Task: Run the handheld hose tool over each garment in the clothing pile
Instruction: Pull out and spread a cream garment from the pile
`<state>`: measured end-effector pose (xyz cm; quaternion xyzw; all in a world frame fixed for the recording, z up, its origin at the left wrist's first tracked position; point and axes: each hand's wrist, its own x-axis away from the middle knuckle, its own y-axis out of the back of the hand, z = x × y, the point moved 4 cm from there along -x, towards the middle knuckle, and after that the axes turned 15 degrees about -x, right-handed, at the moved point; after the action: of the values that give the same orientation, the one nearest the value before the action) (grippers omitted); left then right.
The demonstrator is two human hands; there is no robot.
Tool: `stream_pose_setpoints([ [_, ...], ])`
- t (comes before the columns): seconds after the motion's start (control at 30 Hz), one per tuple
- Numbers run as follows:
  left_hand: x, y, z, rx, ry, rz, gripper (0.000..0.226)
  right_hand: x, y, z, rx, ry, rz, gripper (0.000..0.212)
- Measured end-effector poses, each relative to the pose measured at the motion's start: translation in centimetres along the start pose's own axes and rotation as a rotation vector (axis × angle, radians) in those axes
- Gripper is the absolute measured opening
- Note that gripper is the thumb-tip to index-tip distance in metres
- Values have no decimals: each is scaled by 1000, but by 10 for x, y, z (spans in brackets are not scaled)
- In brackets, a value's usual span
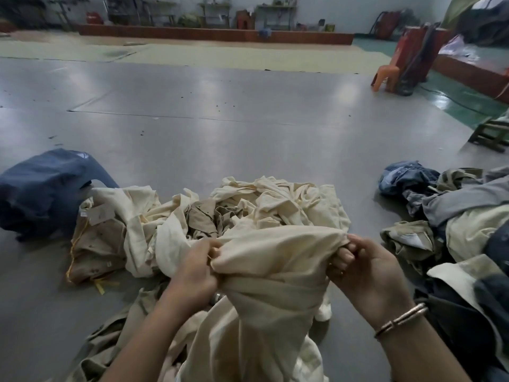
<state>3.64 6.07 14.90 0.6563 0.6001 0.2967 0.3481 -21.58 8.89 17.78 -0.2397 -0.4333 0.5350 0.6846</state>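
Observation:
A cream garment [275, 260] is stretched between both hands just in front of me. My left hand [197, 267] grips its bunched edge on the left. My right hand [363, 268], with a bracelet on the wrist, pinches the other edge on the right. Behind it lies a pile of cream and tan clothes [192, 213] on the grey floor. A small metallic part [217, 296] peeks out under the cloth by my left wrist; I cannot tell what it is. No hose is visible.
A dark blue garment [44, 188] lies at the left. A second heap of denim, grey and khaki clothes [451, 216] fills the right side. An orange plastic chair [385, 73] and a wooden stool [493, 133] stand farther back on the right.

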Motion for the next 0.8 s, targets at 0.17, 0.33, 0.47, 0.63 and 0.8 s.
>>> stream_pose_setpoints([
  [0.17, 29, 10, -47, -194, -315, -567, 25, 3, -5, -20, -42, -18, -12, 24],
  [0.33, 32, -20, -60, -106, -240, -174, 51, 14, -22, -26, 110, 22, 286, 22],
  [0.47, 16, -18, -47, 60, -199, 183, 32, 19, -24, -23, 40, -20, 362, 22],
  [0.63, 29, -38, -58, 419, -102, 458, 17, 16, -22, -24, 36, 48, 337, 29],
  [0.8, 26, -28, -62, 470, -5, -56, 43, 17, -21, -30, 953, 479, 188, 36],
])
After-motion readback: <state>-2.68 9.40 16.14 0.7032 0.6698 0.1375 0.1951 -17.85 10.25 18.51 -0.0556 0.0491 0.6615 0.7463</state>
